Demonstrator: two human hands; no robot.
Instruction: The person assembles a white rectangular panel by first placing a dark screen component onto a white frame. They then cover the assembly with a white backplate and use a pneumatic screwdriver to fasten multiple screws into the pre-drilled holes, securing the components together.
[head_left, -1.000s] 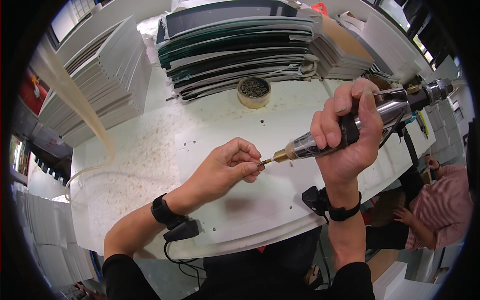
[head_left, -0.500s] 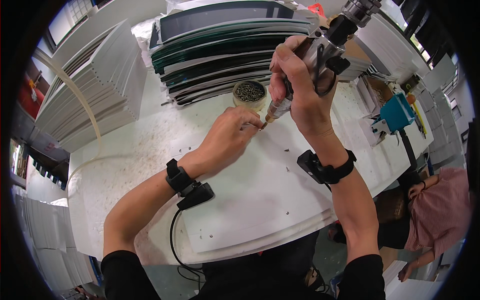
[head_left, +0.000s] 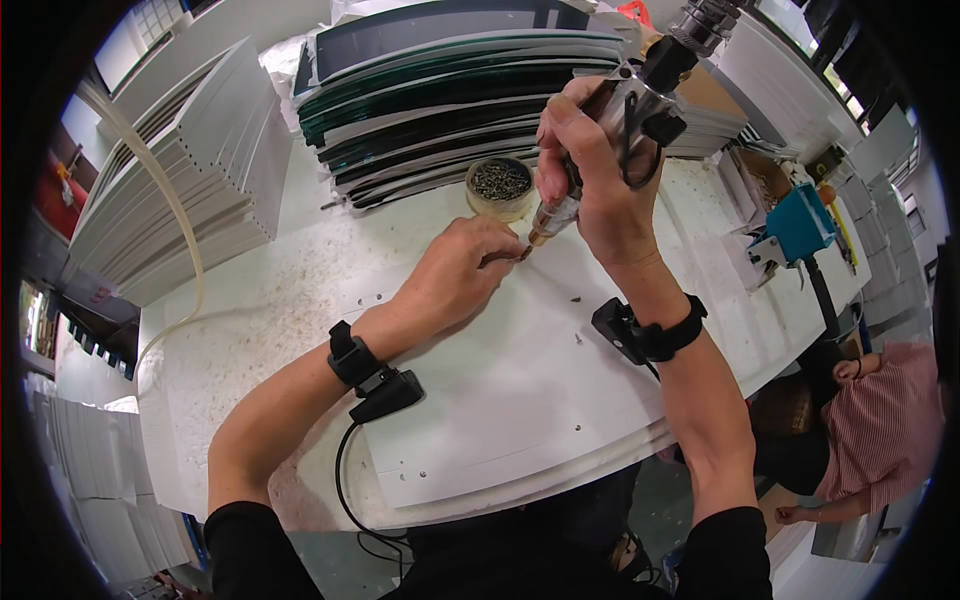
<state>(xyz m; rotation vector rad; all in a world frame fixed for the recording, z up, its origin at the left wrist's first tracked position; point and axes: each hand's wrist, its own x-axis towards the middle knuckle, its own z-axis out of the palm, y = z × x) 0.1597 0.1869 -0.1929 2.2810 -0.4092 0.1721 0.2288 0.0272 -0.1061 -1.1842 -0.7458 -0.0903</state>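
My right hand is wrapped round a metal power screwdriver, which slants down to the left. The driver's bit points at the upper part of a white flat panel. Right beside the bit tip, my left hand rests on the panel with thumb and forefinger pinched together. Whatever those fingertips hold is too small and covered to make out. Two small loose screws lie on the panel to the right of my left hand. Just beyond the bit stands a round tub full of small screws.
Behind the tub rises a stack of dark glossy panels. White panels stand at the left, near a pale hose. At the right are a small-parts box and a teal tool. Another person is at the far right.
The screwdriver's back end and my right hand have shifted slightly left. My left hand stays at the bit tip. The other person's lower hand has moved.
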